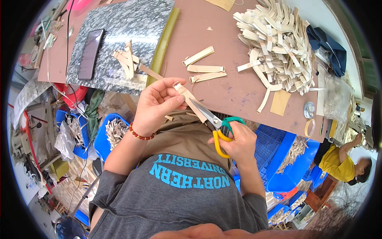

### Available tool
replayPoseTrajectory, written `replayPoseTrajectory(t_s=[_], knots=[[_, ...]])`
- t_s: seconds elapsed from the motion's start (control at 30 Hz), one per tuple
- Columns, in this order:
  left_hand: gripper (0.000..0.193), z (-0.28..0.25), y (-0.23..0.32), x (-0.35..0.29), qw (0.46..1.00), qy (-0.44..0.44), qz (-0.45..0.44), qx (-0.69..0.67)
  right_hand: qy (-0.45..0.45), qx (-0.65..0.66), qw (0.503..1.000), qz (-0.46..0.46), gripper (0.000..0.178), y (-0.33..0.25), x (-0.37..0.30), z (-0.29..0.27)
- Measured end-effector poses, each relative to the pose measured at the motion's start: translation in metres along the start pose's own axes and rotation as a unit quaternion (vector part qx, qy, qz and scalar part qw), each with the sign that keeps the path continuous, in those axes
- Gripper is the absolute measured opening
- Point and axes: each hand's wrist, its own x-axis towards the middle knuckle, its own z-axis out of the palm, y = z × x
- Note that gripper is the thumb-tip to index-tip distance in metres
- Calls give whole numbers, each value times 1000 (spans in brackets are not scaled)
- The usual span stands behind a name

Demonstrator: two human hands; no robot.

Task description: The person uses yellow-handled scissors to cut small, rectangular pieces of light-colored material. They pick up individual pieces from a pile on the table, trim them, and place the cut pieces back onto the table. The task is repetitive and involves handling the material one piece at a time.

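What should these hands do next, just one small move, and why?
Perhaps the right hand should ease the scissors slightly away from the left hand before any cut, since a blade reaches close to where that hand pinches the beige strap.

Those scissors (216, 123) have shiny metal blades (207, 113) and smooth plastic handles (217, 145). The strap (195, 108) looks like matt cloth.

We are viewing a brown table (199, 30): speckled slab (131, 20) toward its left edge, strip heap (274, 47) toward its right, three strips (207, 68) between.
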Motion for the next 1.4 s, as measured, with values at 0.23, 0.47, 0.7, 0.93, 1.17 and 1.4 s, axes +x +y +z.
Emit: replayPoseTrajectory(t_s=[0.23,0.47,0.7,0.93,1.17,1.4], knots=[[34,10,-2,-6,999,-8,-40,5,-46,49,996,50,56,-2,-2,5],[34,11,-2,-8,999,-9,-47,3,-49,10,998,26,58,-2,-6,4],[36,13,-1,-9,996,-27,-79,-21,21,-19,1000,-6,57,-2,-3,5],[35,13,-1,-10,997,-32,-62,-15,47,-38,997,-52,57,5,-4,8],[27,10,1,-9,996,-20,-64,-54,37,-40,998,-25,57,3,-4,7],[24,9,-9,-7,996,29,-17,-83,31,-64,997,-39,61,5,-4,8]])
